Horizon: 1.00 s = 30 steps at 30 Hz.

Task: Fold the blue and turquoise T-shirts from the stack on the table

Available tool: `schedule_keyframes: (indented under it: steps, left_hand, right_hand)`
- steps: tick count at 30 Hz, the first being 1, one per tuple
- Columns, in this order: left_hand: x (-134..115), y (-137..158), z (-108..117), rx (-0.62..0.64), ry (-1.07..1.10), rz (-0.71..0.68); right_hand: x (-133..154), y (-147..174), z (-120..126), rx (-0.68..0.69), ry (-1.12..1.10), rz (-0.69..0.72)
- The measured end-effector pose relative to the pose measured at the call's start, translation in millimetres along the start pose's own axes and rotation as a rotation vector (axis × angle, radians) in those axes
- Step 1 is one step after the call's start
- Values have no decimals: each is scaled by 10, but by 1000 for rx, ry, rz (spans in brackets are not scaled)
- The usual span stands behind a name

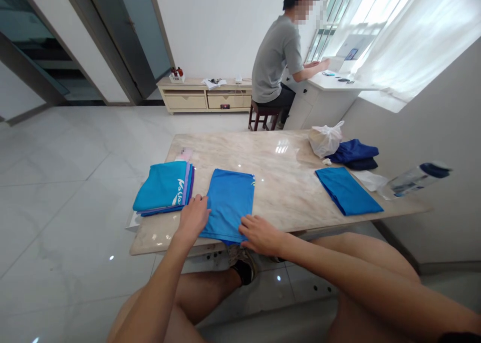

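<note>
A folded blue cloth, apparently a garment [230,202], lies at the front of the table with its lower edge hanging slightly over the rim. My left hand [194,215] is closed on its left edge near the bottom. At the lower right corner, my right hand [260,232] has its fingers curled over the edge, thumb below. Left of them sits a stack of folded garments [161,187], teal on top with white lettering, lilac and purple layers under it. Another folded blue garment [347,190] lies farther right on the table.
The marble-patterned table [278,182] also bears a white plastic bag [325,140], dark blue cloth [353,152], a white sheet [370,180] and a clear bottle with a blue lid [413,180]. Beyond it, a person in grey [276,62] sits at a white desk [338,82].
</note>
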<state>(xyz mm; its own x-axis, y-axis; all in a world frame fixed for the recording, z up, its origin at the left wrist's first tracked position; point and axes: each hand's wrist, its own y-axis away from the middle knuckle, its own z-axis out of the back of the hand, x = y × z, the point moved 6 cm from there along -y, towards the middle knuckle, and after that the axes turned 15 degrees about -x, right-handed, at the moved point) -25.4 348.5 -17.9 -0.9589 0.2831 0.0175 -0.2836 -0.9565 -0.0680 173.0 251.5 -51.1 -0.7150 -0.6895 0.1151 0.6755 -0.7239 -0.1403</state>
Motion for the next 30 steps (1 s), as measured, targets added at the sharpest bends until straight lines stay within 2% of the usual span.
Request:
schedule_keyframes:
  steps: [3, 5, 10, 13, 18, 23, 26, 30]
  left_hand:
    - [24, -22, 65, -62, 92, -25]
    - [-28, -33, 19, -27, 194, -91]
    - [-297, 104, -273, 191, 314, -279]
    - [-441, 215, -398, 252, 294, -333]
    - [-559, 176, -391, 196, 262, -348]
    - [-543, 54, -316, 205, 213, -332]
    - [-583, 39, -264, 237, 240, -324]
    - [-789, 40, -176, 154, 267, -372]
  right_hand:
    - [256, -14, -190, -98, 19, 111]
    - [280, -63, -273, -130, 33, 130]
    - [66, -54, -302, -133, 47, 173]
    - [-192, 31, -238, -111, 77, 178]
    - [-758, 117, -38, -49, 158, -37]
    - [-1142, 254, 241, 142, 189, -287]
    - [-1215, 328, 388, 220, 181, -366]
    - [-1105, 301, 441, 233, 123, -343]
